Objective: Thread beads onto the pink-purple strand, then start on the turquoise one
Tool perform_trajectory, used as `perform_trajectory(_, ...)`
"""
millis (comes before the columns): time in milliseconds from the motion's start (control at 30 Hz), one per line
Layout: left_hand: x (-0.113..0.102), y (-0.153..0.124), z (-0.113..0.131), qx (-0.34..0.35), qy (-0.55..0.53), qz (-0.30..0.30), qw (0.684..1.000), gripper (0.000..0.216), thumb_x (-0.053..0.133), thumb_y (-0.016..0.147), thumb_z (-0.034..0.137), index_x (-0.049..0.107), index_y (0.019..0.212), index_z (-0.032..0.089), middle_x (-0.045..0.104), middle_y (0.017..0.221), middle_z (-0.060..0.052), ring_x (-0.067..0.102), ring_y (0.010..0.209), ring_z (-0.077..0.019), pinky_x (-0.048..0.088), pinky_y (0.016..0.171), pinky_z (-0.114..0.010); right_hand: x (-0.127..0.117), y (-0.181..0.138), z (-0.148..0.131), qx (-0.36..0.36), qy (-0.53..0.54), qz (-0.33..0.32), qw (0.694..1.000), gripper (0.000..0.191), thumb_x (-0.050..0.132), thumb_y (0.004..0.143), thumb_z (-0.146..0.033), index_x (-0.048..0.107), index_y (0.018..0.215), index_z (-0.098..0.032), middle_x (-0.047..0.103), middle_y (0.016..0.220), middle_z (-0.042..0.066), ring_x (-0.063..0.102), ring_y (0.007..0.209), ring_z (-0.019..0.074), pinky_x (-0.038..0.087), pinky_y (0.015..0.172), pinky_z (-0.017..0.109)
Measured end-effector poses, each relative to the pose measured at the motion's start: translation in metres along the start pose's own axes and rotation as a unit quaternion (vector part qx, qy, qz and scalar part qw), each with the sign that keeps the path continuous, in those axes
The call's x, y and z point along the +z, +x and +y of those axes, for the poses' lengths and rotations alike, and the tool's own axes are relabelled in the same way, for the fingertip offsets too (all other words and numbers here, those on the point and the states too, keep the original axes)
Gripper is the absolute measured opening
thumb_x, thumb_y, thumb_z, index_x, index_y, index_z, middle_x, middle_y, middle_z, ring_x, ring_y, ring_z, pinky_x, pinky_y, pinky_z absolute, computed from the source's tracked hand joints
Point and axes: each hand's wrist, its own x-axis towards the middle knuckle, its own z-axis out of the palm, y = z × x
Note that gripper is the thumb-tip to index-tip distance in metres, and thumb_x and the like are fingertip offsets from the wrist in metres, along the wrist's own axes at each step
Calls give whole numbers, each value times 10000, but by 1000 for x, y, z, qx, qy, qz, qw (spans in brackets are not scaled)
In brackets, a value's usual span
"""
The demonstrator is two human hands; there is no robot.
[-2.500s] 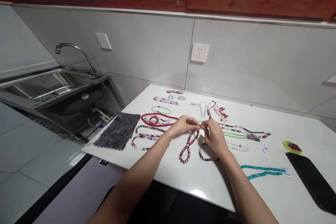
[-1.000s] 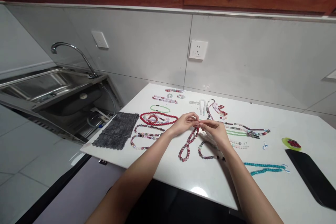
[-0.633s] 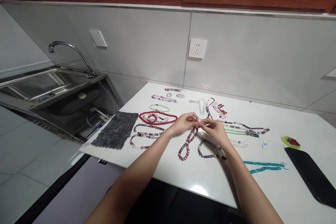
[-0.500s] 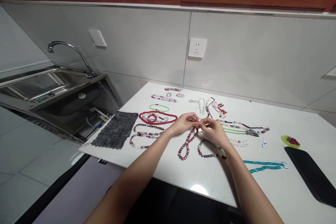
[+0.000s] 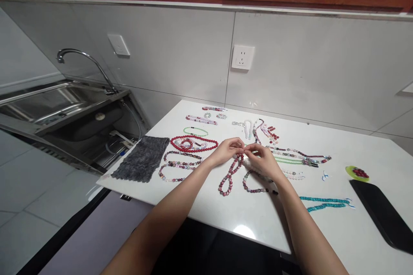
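Head view — white table [image 5: 258, 210] (bead strings [image 5: 229, 175] atop) — steel sink [image 5: 61, 99] nearby

No text, brand, number or sign can be read in view. A small black-and-white patch [image 5: 125, 197] just under the near left edge of the counter [image 5: 203, 200] is too small to make out, and so are any marks on the blue-and-white tie [image 5: 349, 205] at the end of the turquoise bead strand [image 5: 322, 200].
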Motion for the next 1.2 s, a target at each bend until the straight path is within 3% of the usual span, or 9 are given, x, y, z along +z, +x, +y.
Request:
perform_trajectory(233, -3, 0, 4, 15, 2, 33, 999, 180, 650, 777, 292, 608, 864, 140, 616, 855, -39, 590, 832, -141, 451, 782, -251, 3, -1, -2, 2, 22, 0, 1000, 235, 668, 779, -380, 699, 923, -197, 710, 976, 72, 651, 894, 211, 482, 832, 342)
perform_trajectory(500, -4, 4, 3, 35, 10, 70, 997, 266, 659, 785, 360, 639, 885, 114, 644, 897, -82, 608, 868, -169, 464, 837, -297, 29, -4, 6, 17, 62, 101, 993, 250, 684, 771, -398, 696, 881, -173, 718, 898, 90, 664, 808, 217, 504, 768, 341)
perform_trajectory(800, -8, 4, 7, 24, -32, 85, 996, 288, 692, 763, 372, 643, 899, 122, 648, 895, -74, 610, 866, -168, 457, 848, -312, 26, -8, -7, 57, 170, 66, 982, 308, 674, 785, -447, 715, 911, -169, 716, 933, 97, 646, 851, 226, 487, 796, 337)
perform_trajectory(1200, -10, 5, 4, -1, -80, 89, 993, 292, 699, 758, 375, 620, 905, 136, 612, 890, -47, 592, 861, -151, 471, 828, -303, 30, -7, -6, 42, 167, 95, 980, 334, 633, 805, -486, 720, 891, -175, 708, 915, 81, 610, 837, 204, 465, 786, 321)
